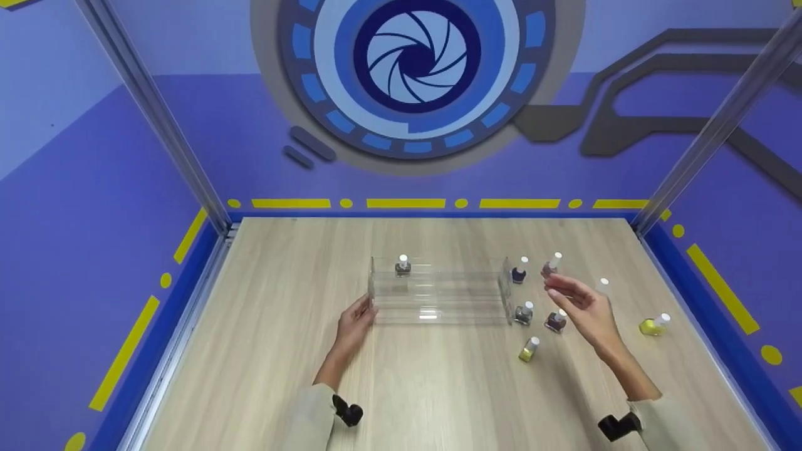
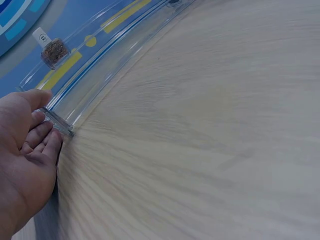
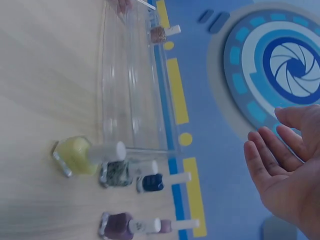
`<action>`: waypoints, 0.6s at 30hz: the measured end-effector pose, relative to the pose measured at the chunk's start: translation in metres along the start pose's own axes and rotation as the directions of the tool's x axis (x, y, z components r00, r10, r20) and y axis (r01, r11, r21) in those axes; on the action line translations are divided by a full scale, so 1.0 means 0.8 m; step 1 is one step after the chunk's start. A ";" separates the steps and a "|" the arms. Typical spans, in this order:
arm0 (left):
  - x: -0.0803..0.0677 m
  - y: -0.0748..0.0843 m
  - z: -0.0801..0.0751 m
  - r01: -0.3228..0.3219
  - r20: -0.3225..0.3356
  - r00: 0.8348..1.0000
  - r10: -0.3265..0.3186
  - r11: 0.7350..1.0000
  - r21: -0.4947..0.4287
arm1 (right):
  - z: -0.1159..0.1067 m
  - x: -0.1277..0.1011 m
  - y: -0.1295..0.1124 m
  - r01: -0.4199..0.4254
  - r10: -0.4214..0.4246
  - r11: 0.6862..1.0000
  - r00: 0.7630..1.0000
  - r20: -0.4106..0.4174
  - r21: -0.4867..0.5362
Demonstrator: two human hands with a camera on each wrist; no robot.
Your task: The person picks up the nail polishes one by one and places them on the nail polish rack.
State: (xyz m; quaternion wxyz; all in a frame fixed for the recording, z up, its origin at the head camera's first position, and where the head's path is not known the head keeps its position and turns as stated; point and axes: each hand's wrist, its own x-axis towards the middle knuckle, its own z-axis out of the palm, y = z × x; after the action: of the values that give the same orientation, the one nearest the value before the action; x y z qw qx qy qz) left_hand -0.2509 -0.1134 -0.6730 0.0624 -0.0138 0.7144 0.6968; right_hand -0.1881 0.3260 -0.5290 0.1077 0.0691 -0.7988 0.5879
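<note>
A clear tiered acrylic rack (image 1: 438, 300) stands on the table, its left end held by my left hand (image 1: 357, 322). In the left wrist view the thumb lies at the top of the end panel, with the fingers against its outer side. A glittery nail polish bottle (image 1: 403, 267) with a white cap stands upright on the rack's top tier at the left. My right hand (image 1: 583, 307) is raised over the bottles on the right, fingers loosely bent and nothing in them. Nearest its fingertips is a mauve nail polish bottle (image 1: 551, 266).
Right of the rack stand dark blue (image 1: 519, 274), grey glitter (image 1: 523, 314), dark red (image 1: 554, 322) and yellow (image 1: 527, 352) polish bottles. Another yellow bottle (image 1: 653, 326) is farther right. A white cap (image 1: 604, 284) shows behind the right hand. Painted walls surround the wooden table (image 1: 282, 269).
</note>
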 end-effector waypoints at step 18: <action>0.001 -0.004 0.000 -0.022 0.011 1.000 0.022 1.000 0.002 | 0.010 -0.043 0.081 -0.140 0.136 0.990 0.983 0.123 0.027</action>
State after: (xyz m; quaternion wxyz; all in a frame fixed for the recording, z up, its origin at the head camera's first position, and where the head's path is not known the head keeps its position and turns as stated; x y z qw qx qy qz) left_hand -0.2515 -0.1132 -0.6762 0.0587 -0.0022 0.7150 0.6966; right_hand -0.1712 0.3372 -0.5998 0.0169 0.0509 -0.7961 0.6028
